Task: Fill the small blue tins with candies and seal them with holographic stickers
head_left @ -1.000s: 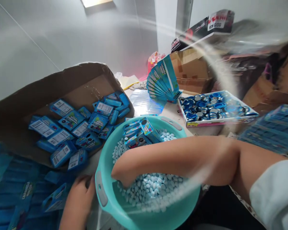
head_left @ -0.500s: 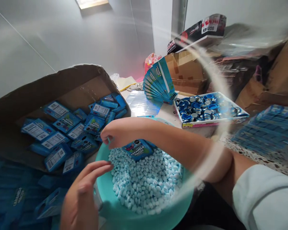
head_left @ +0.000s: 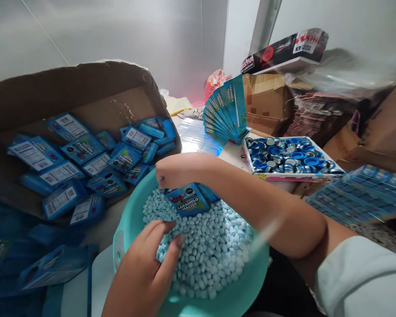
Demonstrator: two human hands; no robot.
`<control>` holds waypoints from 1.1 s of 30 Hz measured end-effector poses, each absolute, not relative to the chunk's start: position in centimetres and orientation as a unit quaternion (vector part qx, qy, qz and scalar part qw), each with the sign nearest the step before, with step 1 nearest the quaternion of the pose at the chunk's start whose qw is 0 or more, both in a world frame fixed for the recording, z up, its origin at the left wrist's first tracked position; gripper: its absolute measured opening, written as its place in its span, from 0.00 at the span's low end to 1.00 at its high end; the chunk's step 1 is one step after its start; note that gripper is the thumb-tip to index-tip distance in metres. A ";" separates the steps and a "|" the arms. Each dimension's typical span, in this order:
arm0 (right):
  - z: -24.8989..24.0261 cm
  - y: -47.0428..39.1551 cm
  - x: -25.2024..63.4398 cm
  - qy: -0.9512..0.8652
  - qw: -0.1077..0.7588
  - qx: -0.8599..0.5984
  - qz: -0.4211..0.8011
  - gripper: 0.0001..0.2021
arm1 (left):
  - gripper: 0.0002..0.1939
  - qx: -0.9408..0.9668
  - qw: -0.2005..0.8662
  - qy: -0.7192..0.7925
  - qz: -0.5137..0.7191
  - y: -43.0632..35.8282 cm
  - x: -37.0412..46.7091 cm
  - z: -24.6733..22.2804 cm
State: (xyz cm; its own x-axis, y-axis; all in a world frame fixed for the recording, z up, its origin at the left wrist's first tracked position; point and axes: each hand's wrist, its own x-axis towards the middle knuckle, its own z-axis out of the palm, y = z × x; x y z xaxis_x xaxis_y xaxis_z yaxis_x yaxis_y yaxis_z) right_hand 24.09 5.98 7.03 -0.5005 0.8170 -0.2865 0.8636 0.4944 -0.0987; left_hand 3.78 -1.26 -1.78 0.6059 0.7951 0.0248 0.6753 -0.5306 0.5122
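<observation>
A turquoise tub (head_left: 251,293) holds many small pale-blue candies (head_left: 214,246). My left hand (head_left: 152,251) reaches over the near left part of the candies, thumb and fingers apart, with nothing visible between them. From the right, my right arm crosses above the tub. My right hand (head_left: 175,171) is bent down at the tub's far left side, its fingers curled and mostly hidden; what they hold, if anything, I cannot make out. Just below it, a blue candy box (head_left: 189,202) marked "Caramelo Macizo" rests tilted on the candies, with another blue box (head_left: 209,193) partly behind my forearm.
A cardboard box (head_left: 119,94) with several filled blue boxes stands at left. More blue cartons (head_left: 57,266) lie below it. Behind the tub are fanned flat cartons (head_left: 226,108) and a tray of blue-and-silver lids (head_left: 290,156). Wrapped blue packs (head_left: 366,193) sit at right.
My left hand has moved right, from the tub's rim to over the candies. My right hand has shifted slightly up and right, its fingers now more hidden. The whole view has also shifted.
</observation>
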 end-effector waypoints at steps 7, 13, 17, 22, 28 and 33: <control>6.9 6.0 24.5 0.840 0.082 0.520 -0.134 0.20 | 0.19 0.867 0.222 0.422 0.145 -1.4 4.0 -2.0; 7.2 5.8 25.0 0.821 0.069 0.551 -0.133 0.22 | 0.20 0.858 0.231 0.433 0.151 -1.8 4.3 -1.9; 7.4 5.5 25.4 0.804 0.086 0.573 -0.134 0.23 | 0.21 0.861 0.226 0.431 0.150 -1.8 4.3 -2.2; 7.1 5.3 25.7 0.790 0.096 0.592 -0.126 0.23 | 0.21 0.862 0.221 0.433 0.146 -1.7 4.3 -2.5; 7.0 5.1 24.7 0.792 0.115 0.592 -0.091 0.21 | 0.20 0.861 0.202 0.441 0.153 -1.7 4.2 -3.1; 7.2 4.8 24.6 0.781 0.106 0.608 -0.095 0.22 | 0.20 0.870 0.181 0.430 0.159 -1.8 4.0 -3.3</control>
State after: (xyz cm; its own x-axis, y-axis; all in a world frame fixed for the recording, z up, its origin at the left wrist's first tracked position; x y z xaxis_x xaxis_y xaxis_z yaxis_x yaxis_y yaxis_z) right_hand 24.59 4.75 7.16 -0.2386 0.9296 -0.2810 0.9698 0.2432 -0.0188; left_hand 3.97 -1.77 -3.29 0.5802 0.8053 0.1217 0.6903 -0.5655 0.4514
